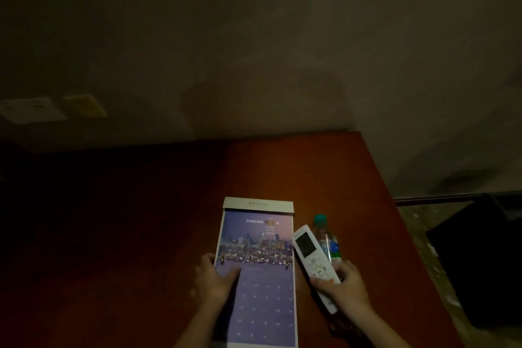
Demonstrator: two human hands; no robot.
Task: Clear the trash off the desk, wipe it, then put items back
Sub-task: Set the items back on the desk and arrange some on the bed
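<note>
A purple desk calendar (258, 271) with a city photo lies flat on the reddish-brown desk (282, 167), near the front edge. My left hand (211, 280) grips its left side, thumb on the page. In my right hand (346, 288) are a white remote control (312, 258) with a small screen and a clear plastic water bottle (324, 232) with a teal cap; both point away from me, just right of the calendar. The room is dim.
The desk stands in a corner against a plain wall. Its right edge (395, 206) drops to a speckled floor. A dark bin or box (480, 260) stands on the floor at right. A white wall socket (31, 110) and a yellow plate (84, 106) are at left.
</note>
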